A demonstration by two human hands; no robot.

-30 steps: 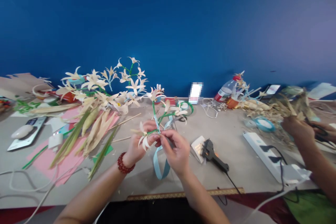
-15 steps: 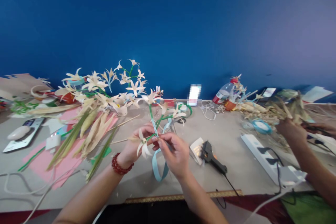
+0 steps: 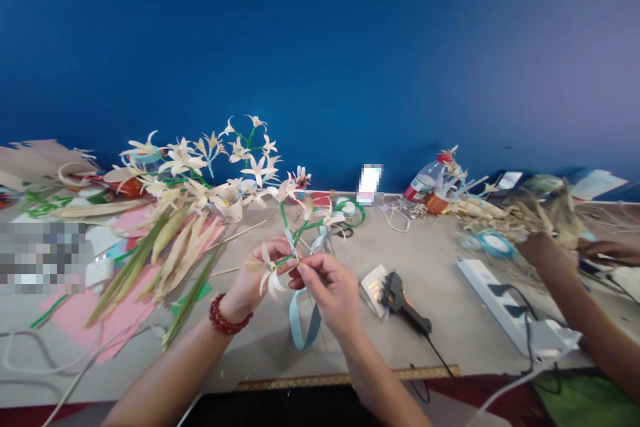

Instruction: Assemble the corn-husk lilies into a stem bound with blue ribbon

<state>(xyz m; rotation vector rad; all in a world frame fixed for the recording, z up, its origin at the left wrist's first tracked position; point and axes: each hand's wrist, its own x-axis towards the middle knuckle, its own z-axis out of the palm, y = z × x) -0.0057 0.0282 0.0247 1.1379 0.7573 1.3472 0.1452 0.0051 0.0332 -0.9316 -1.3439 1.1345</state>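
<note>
Between my hands is a spray of cream husk flowers (image 3: 271,273) on green-wrapped stems (image 3: 285,219). My left hand (image 3: 265,267) is closed round the stems where they meet, one flower hanging over its fingers. Fingertips of my right hand (image 3: 327,287) pinch a light blue ribbon (image 3: 299,327) against the same joint. The ribbon loops down below the hands, and some of it is wound round the stems just above. A red bead bracelet (image 3: 227,315) circles my left wrist. My fingers partly hide the joint itself.
A black glue gun (image 3: 405,303) lies right of my hands, before a white power strip (image 3: 493,303). Husk strips (image 3: 177,253) and pink paper (image 3: 107,320) spread left; flowers in cups (image 3: 231,207) stand behind. At far right, another person's hand (image 3: 545,257) works among dried husks.
My hands stay almost in place, still pinching at the stem joint; the ribbon loop has shifted slightly. The other person's hand at right has moved a little left. The view has tilted slightly.
</note>
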